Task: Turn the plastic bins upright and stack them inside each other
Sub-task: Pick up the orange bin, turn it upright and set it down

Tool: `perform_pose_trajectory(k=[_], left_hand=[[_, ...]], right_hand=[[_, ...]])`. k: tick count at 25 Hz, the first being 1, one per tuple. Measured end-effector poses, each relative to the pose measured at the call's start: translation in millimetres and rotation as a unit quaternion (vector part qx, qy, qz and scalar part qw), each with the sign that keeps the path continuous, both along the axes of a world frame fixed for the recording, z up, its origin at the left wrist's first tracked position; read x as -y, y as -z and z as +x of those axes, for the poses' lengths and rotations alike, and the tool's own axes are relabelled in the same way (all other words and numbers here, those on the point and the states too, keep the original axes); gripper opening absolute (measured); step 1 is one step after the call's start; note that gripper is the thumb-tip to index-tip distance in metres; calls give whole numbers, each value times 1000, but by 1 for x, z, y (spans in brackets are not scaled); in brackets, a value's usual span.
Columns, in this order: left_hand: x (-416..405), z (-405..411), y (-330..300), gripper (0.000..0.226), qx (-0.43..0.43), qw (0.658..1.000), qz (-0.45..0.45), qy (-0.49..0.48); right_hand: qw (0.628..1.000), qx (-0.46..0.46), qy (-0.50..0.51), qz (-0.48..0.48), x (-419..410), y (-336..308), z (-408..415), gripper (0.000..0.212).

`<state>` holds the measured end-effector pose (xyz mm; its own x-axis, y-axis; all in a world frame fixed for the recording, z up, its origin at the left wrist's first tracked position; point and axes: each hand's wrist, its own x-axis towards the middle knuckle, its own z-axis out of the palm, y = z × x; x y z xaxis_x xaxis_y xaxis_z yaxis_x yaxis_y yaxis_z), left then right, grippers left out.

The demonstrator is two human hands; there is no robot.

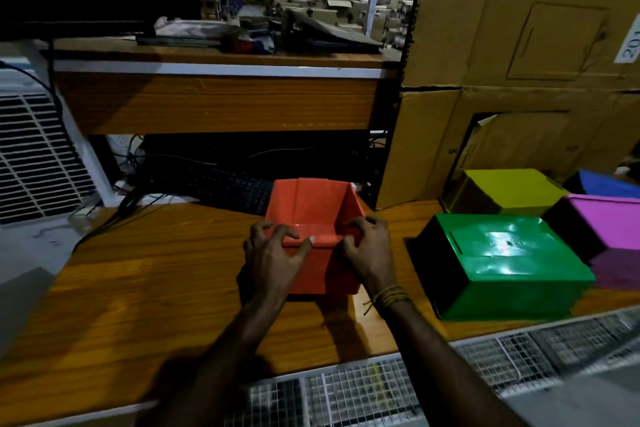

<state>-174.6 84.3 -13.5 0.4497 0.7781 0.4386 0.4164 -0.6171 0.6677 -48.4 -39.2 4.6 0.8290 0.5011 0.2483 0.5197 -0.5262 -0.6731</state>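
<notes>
We're gripping the red bin (313, 236) upright mid-table (138, 288), left hand (273, 253) and right hand (369, 250) both curling over its near rim to steady it as the base. Green bin (502, 263), yellow bin (509, 191) and pink bin (606, 222) are sitting overturned at right.

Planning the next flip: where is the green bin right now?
In the head view the green bin lies upside down on the wooden table, right of the upright red bin that both hands hold, in front of the yellow bin and beside the pink bin.
</notes>
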Motion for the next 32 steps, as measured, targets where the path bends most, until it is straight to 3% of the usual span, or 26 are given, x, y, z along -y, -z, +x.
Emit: perform_pose_trajectory(k=[2,6,11,15,18,21,24,27,29,32], left_hand=[[-2,-9,8,31,6,1000,-28,-8],[-16,-19,15,35,-100,992,-76,24],[-25,-39,21,29,-149,986,-66,47],[-41,-54,27,23,-125,986,-67,85],[-64,-52,22,31,-155,982,-33,103],[-83,-53,23,32,-175,969,21,171],[-99,-52,29,30,-150,959,68,230],[-115,-41,31,42,-189,936,130,266],[-118,-35,33,36,-214,927,142,274],[-115,-27,34,22,-181,936,145,265]], right_hand=[[997,-47,36,-48,-4,8,-10,41],[985,-21,71,-157,-11,21,-27,46],[981,-14,115,-153,-21,32,-47,42],[977,-3,114,-179,-24,44,-58,44],[990,14,15,-143,-39,43,-81,53],[974,24,-112,-195,-65,41,-116,61],[967,67,-110,-219,-77,42,-125,47],[968,99,-108,-204,-68,40,-109,29],[962,128,-105,-216,-53,42,-98,20],[945,218,-51,-237,-27,50,-84,29]])
